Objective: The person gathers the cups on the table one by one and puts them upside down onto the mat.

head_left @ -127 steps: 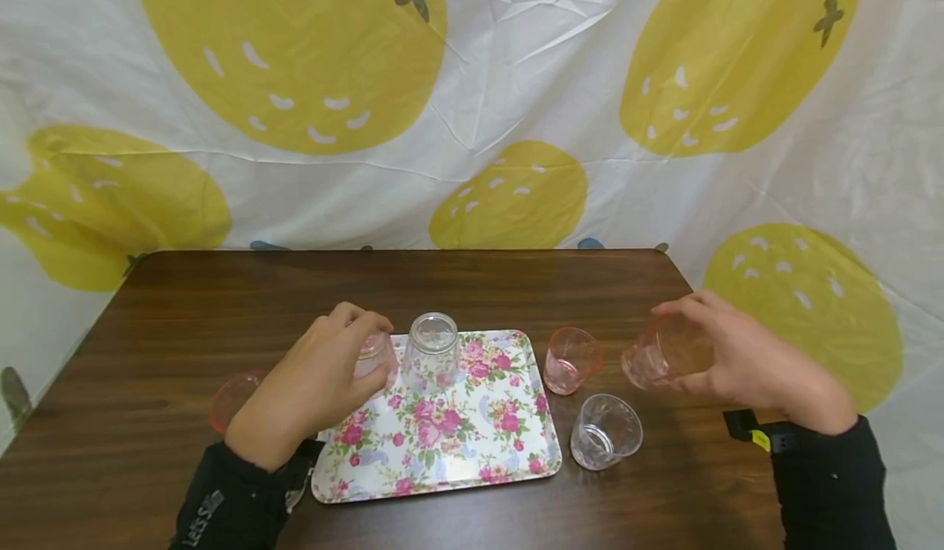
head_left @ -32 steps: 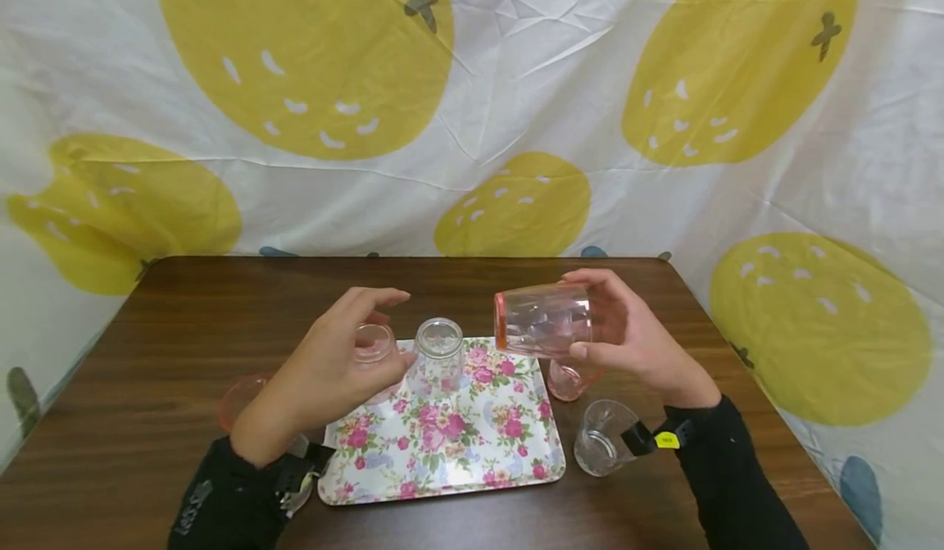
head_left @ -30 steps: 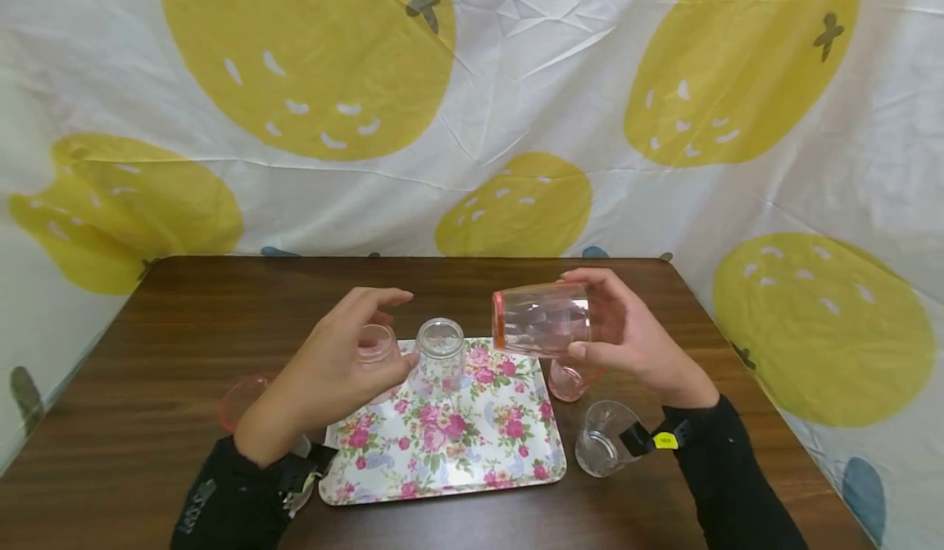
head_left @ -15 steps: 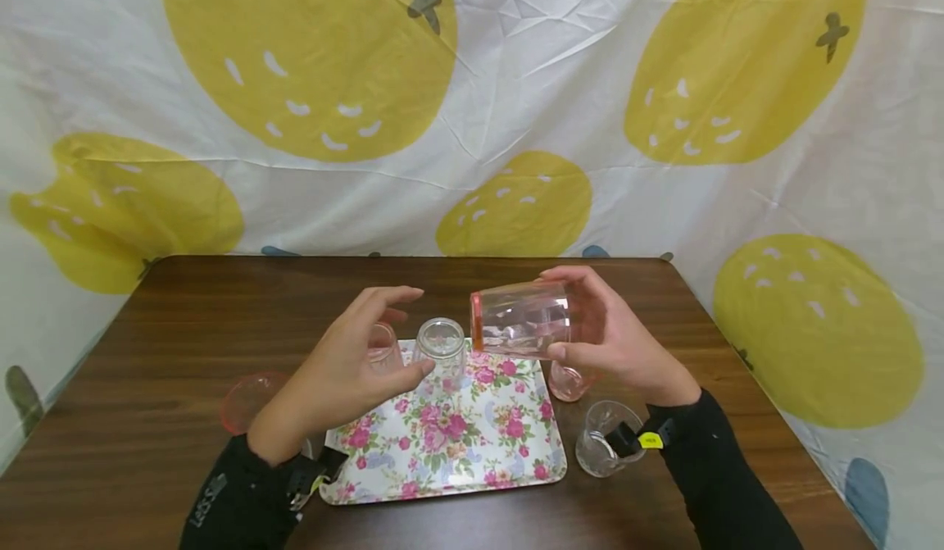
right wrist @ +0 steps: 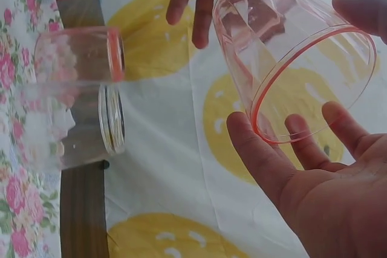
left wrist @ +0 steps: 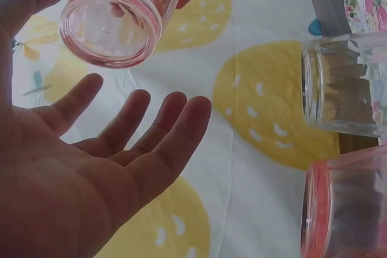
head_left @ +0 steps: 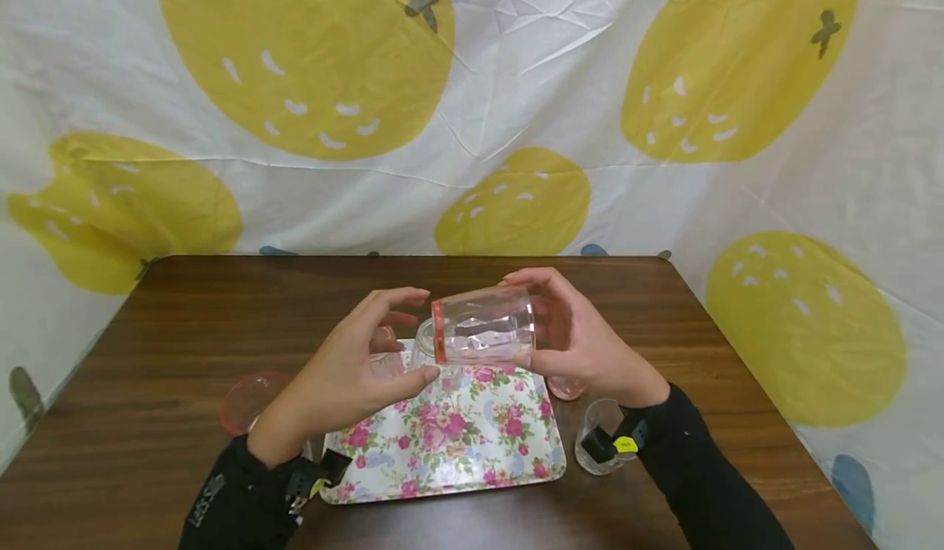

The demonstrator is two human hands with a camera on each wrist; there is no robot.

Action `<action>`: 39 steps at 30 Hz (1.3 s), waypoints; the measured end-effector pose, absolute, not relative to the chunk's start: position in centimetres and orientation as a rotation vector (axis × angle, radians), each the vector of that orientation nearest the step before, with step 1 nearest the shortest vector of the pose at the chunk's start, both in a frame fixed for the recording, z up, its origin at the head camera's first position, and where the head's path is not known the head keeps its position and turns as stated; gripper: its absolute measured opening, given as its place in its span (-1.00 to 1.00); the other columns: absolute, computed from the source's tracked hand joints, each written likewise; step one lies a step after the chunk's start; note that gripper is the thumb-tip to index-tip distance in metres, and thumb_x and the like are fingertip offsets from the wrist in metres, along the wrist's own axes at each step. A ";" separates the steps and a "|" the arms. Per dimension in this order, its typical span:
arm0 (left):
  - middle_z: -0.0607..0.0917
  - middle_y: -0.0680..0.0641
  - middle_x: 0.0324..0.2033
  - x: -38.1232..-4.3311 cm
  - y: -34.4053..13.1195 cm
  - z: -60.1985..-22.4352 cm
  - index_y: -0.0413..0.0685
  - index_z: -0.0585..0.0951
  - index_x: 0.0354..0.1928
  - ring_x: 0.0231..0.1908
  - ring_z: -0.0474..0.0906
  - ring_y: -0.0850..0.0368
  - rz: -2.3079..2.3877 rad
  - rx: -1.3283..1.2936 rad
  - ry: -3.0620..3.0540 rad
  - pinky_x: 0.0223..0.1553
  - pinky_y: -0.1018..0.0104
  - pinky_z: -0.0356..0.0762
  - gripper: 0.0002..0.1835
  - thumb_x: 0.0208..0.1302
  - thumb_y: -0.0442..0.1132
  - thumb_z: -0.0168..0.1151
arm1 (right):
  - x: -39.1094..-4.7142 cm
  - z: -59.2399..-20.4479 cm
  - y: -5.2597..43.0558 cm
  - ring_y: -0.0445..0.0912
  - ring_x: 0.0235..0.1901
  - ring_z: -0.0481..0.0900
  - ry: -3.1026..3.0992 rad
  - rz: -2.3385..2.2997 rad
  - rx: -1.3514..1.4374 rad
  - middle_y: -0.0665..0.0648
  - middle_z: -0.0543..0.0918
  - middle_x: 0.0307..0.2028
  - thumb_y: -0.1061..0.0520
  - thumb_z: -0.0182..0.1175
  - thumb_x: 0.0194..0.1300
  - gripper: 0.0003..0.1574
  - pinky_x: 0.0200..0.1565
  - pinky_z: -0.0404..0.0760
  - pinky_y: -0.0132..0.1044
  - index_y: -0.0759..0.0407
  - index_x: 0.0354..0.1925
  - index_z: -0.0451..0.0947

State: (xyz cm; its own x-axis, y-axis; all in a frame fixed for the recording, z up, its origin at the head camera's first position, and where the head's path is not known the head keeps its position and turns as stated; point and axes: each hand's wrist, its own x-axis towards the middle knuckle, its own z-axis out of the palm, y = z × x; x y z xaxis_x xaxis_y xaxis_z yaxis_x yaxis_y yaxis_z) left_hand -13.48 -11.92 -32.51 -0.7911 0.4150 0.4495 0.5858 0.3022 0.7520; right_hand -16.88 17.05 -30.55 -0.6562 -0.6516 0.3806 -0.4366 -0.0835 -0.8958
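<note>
A pink-tinted drinking glass (head_left: 483, 327) lies sideways in the air above the tray, its thick base toward the left. My right hand (head_left: 586, 345) holds it near the rim, thumb below and fingers above in the head view. Facing the base, my left hand (head_left: 342, 378) has its fingers spread and apart from the glass; the left wrist view shows a gap between base and fingertips. On the floral tray (head_left: 472, 476) stand an upside-down clear glass (left wrist: 344, 86) and an upside-down pink glass (left wrist: 347, 209), both partly hidden in the head view.
Right of the tray are a pink glass (head_left: 566, 387) and a clear glass (head_left: 596, 452), partly covered by the right arm. Another pink glass (head_left: 247, 400) stands left, behind the left forearm. A patterned cloth (head_left: 516, 107) hangs behind the wooden table (head_left: 649, 304).
My right hand has brought the pink glass from the table's right side leftward over the tray, turning it sideways. My left hand has come off the upside-down pink glass and spread its fingers.
</note>
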 end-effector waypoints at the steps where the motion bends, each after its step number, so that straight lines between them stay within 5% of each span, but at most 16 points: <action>1: 0.45 -0.07 0.23 -13.5 -11.9 -32.5 0.06 0.35 0.36 0.13 0.43 -0.01 -1.500 -0.934 -2.389 0.02 -0.14 0.62 -0.23 0.11 -0.19 0.48 | -16.9 -30.6 16.9 0.23 0.13 0.44 1.988 -1.833 -1.212 0.28 0.41 0.20 0.50 0.29 0.06 -0.07 0.02 0.69 -0.12 0.36 0.35 0.11; 16: 0.50 -0.11 0.17 -13.3 -12.0 -32.2 0.00 0.35 0.35 0.06 0.50 0.04 -1.611 -0.983 -2.341 0.00 -0.10 0.65 -0.24 0.10 -0.24 0.48 | -16.9 -31.3 14.9 0.20 0.09 0.45 1.953 -1.850 -1.310 0.22 0.41 0.19 0.48 0.26 0.08 -0.09 0.00 0.69 -0.23 0.45 0.33 0.07; 39: 0.54 -0.24 0.09 -13.1 -12.0 -32.1 -0.12 0.38 0.32 -0.13 0.66 0.07 -1.819 -0.962 -2.296 -0.16 0.27 0.74 -0.29 0.12 -0.38 0.44 | -16.6 -31.5 14.1 0.15 0.12 0.42 1.949 -1.837 -1.318 0.19 0.37 0.21 0.47 0.23 0.07 -0.08 0.02 0.68 -0.25 0.44 0.34 0.05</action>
